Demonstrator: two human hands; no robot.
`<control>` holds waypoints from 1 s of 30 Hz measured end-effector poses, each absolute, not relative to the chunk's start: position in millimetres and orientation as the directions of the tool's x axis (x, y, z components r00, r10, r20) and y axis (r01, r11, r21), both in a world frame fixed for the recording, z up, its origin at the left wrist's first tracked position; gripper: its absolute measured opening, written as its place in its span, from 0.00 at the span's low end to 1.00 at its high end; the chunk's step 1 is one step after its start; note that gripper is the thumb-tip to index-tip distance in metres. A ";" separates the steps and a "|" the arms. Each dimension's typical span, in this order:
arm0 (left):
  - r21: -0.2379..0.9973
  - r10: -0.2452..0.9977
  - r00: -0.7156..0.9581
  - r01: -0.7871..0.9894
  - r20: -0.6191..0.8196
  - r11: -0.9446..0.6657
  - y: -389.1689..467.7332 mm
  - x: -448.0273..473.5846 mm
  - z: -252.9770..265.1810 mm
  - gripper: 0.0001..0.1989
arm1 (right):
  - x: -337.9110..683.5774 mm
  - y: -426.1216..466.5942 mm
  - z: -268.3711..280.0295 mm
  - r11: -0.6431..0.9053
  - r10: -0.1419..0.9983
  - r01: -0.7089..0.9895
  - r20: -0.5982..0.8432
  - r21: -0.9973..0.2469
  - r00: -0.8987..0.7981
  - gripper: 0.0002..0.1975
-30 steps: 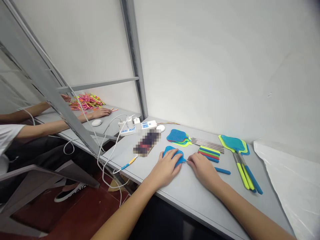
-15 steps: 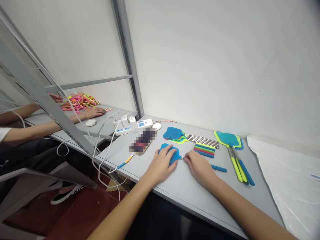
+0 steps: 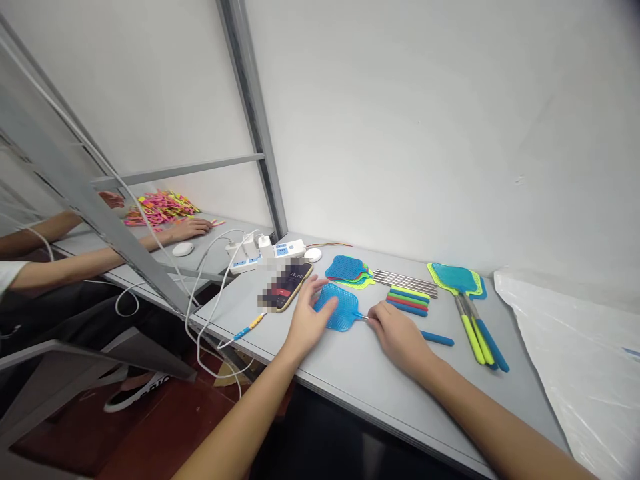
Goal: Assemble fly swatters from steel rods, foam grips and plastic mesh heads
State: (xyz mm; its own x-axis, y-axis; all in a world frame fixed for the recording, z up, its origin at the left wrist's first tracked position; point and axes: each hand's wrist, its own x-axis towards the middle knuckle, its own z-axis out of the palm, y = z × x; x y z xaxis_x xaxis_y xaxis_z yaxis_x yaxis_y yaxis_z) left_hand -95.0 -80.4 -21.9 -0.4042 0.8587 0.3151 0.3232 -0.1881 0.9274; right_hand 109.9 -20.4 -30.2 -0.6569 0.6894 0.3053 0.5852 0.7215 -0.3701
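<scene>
A blue fly swatter (image 3: 341,308) lies across the grey tabletop, its mesh head to the left. My right hand (image 3: 397,333) is closed on its thin metal rod, just right of the head. Past that hand a blue grip (image 3: 438,338) shows, in line with the rod; my hand hides the stretch between. My left hand (image 3: 309,319) is at the head's left edge with fingers spread and the thumb over the mesh. Behind are stacked swatter heads (image 3: 345,267), several metal rods (image 3: 407,283) and coloured grips (image 3: 408,300).
At right, whole swatters (image 3: 473,320) lie piled beside a white plastic sheet (image 3: 555,353). A phone (image 3: 287,287) with a cable and a power strip (image 3: 280,250) are at left. Beyond a metal post, another person's hand (image 3: 190,229) rests near a heap of colourful strips (image 3: 163,207).
My left hand has slid left off the swatter head and its fingers have spread, uncovering the mesh. My right hand keeps its hold on the rod. The phone screen now shows lit digits.
</scene>
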 end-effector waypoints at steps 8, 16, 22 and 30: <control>0.997 0.955 -0.295 -0.055 0.029 -0.047 -76.2 -102.5 -9.7 0.23 | 115.8 -19.0 -25.5 0.728 0.676 0.536 0.318 -0.427 -0.665 0.07; 0.990 0.960 -0.256 -0.053 0.110 -0.128 -77.2 -94.9 -7.3 0.34 | 116.1 -21.5 -23.3 0.748 0.654 0.506 0.347 -0.429 -0.673 0.07; 0.982 0.981 -0.192 -0.177 0.035 -0.070 -73.0 -97.9 -15.2 0.23 | 121.5 -22.2 -17.4 0.709 0.705 0.639 0.291 -0.298 -0.647 0.11; 0.976 0.985 -0.160 -0.215 -0.071 0.035 -73.7 -99.3 -19.4 0.19 | 129.7 -18.7 -17.6 0.747 0.663 0.628 0.162 -0.220 -0.731 0.14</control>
